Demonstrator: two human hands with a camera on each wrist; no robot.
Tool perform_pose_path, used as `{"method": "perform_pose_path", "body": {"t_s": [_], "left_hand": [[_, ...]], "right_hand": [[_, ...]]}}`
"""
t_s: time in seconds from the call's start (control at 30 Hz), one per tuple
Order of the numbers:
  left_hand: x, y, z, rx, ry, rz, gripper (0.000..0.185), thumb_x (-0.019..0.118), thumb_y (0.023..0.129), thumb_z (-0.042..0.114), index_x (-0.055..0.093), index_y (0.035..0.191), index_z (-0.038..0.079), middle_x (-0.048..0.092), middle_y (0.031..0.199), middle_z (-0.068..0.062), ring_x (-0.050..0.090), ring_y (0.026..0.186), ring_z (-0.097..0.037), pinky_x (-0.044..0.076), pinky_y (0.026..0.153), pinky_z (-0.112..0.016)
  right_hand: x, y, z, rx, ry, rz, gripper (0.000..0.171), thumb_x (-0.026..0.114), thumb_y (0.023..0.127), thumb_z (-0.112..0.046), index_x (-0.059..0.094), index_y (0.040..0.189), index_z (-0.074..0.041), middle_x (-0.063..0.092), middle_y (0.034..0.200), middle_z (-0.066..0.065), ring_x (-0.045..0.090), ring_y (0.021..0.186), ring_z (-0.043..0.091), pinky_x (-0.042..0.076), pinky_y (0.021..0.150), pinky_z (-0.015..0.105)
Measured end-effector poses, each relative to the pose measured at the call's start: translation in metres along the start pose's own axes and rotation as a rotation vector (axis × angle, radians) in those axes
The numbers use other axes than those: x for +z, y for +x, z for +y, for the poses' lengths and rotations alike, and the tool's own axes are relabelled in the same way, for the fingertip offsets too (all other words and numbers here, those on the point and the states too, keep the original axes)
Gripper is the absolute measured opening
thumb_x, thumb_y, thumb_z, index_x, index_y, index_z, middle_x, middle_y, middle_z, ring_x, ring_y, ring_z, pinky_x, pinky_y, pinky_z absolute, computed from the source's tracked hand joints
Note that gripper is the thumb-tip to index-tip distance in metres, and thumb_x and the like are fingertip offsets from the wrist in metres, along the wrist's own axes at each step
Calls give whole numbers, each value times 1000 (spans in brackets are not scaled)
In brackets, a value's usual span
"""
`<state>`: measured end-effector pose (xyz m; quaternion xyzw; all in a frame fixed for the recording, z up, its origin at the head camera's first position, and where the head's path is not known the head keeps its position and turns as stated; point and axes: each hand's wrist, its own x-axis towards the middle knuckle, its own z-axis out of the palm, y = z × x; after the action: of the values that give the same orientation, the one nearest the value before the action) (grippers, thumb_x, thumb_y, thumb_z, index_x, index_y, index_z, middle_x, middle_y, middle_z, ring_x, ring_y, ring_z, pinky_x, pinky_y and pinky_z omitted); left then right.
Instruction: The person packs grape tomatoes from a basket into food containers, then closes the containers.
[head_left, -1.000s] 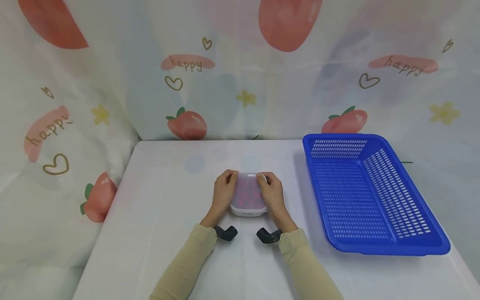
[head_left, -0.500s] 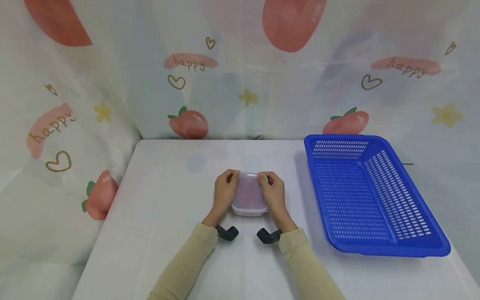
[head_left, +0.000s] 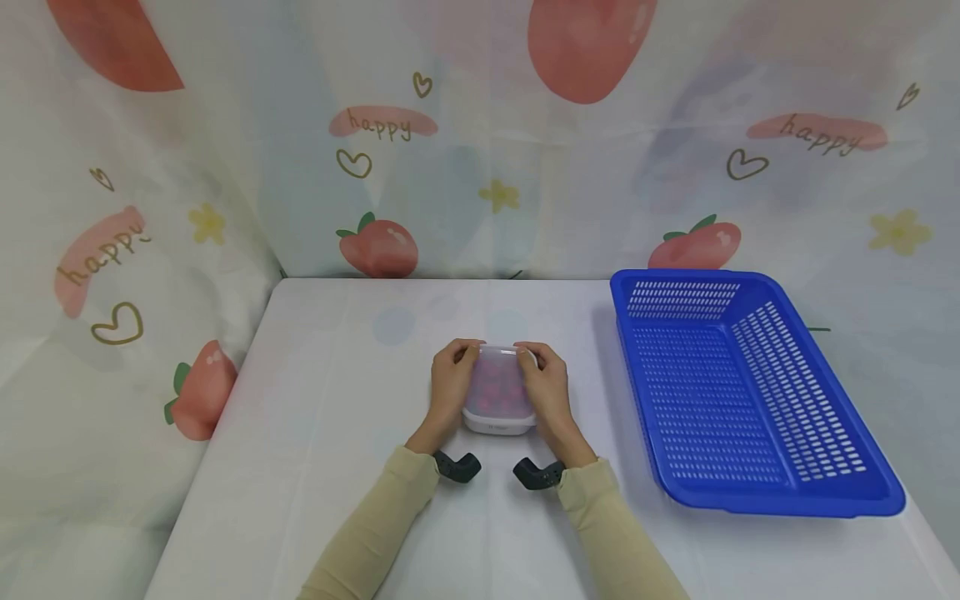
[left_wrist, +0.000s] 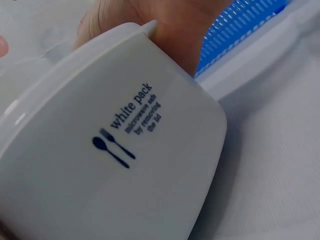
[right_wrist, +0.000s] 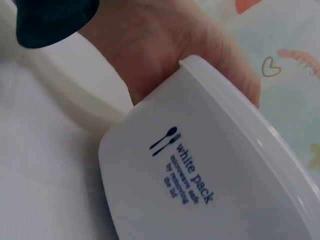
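A small white food box (head_left: 498, 400) with a translucent lid sits on the white table, red pieces showing through the lid. Its wall, printed "white pack", fills the left wrist view (left_wrist: 115, 165) and the right wrist view (right_wrist: 200, 190). My left hand (head_left: 448, 385) grips the box's left side, fingers curled over the far lid edge. My right hand (head_left: 547, 387) grips the right side the same way. The hand seen behind the box in the left wrist view is my right hand (left_wrist: 170, 25); in the right wrist view it is my left hand (right_wrist: 165, 50).
A blue slotted plastic basket (head_left: 817, 492) lies at the right of the table, with nothing in it. The white table (head_left: 330, 392) ends at a strawberry-print curtain behind and to the left. Black wrist camera mounts (head_left: 457, 467) sit below both hands.
Almost nothing: both hands stay on the box, and the head camera has shifted slightly so the scene sits a little to the right.
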<state>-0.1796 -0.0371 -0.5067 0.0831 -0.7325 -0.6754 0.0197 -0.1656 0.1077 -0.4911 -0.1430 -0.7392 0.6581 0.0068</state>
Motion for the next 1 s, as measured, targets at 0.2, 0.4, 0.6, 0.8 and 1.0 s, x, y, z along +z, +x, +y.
{"method": "perform_pose_path", "body": {"t_s": [0.2,0.4,0.6,0.8,1.0], "left_hand": [[-1,-2,-4,70,75,-17,23,59,106,24,75,114,10,76,116,-9,69,115,-22,56,104,-42],[-4,-3,-7,158,180,-89,24,63,103,24,72,123,14,74,127,-7,67,125,-25,55,109,-48],[-3,-8,-8,194,236,-137,31,66,99,23,68,129,15,72,133,-8,66,128,-29,54,110,-52],[2,-16,-6,168,232,-66,31,67,99,19,68,128,12,72,132,-11,65,129,-29,52,113,-51],[4,-19,-4,148,231,-41,29,66,99,19,66,128,13,72,132,-11,64,129,-28,51,112,-51]], "right_hand": [[-5,-5,6,-29,-2,-29,30,57,107,-19,65,133,-5,66,140,16,59,124,20,48,99,26],[-14,-18,11,-57,-52,-30,36,57,106,-17,59,139,-2,60,148,19,52,144,30,41,124,46],[-28,-42,11,1,-152,-24,45,60,105,-23,51,146,-6,54,153,18,52,141,37,48,115,51],[-33,-64,11,46,-179,-9,49,66,102,-19,50,146,-3,59,139,20,62,115,26,54,82,22],[-34,-77,4,60,-98,-24,53,72,97,-9,48,143,3,54,113,16,61,78,9,60,62,22]]}}
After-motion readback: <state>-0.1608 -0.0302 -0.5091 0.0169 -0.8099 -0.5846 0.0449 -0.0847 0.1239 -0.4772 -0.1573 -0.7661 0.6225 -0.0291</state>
